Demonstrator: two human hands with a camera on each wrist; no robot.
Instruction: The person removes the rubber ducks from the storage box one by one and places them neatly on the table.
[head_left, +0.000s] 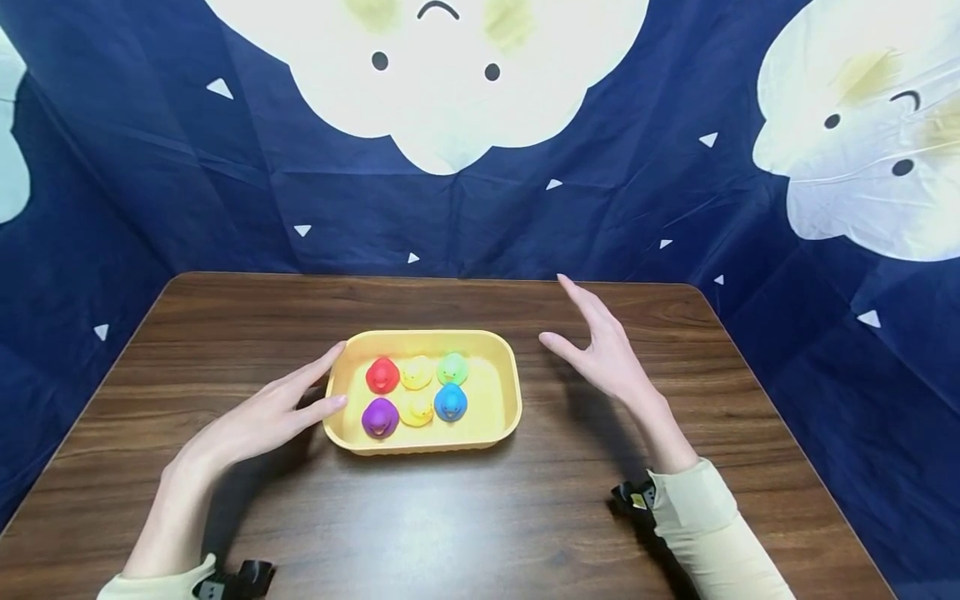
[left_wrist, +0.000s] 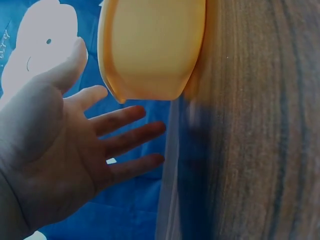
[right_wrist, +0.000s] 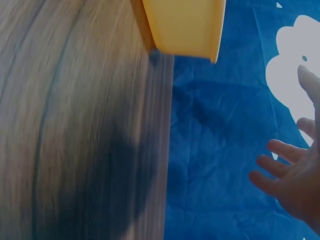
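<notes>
A yellow plastic tray (head_left: 491,392) sits on the table with several small rubber ducks inside. The back row has a red duck (head_left: 382,376), a yellow duck (head_left: 416,372) and a green duck (head_left: 452,368). In front of them are a purple duck (head_left: 380,417), another yellow duck (head_left: 416,409) and a blue duck (head_left: 451,402). My left hand (head_left: 273,412) is at the tray's left end, fingers spread, fingertips right at the rim in the head view. Off to the tray's right, my right hand (head_left: 603,350) hovers with fingers extended, apart from it and holding nothing.
The brown wooden table (head_left: 465,517) extends around the tray. Behind it hangs a dark blue cloth (head_left: 360,208) with white clouds and small triangles. Black wrist cameras are strapped at both sleeves.
</notes>
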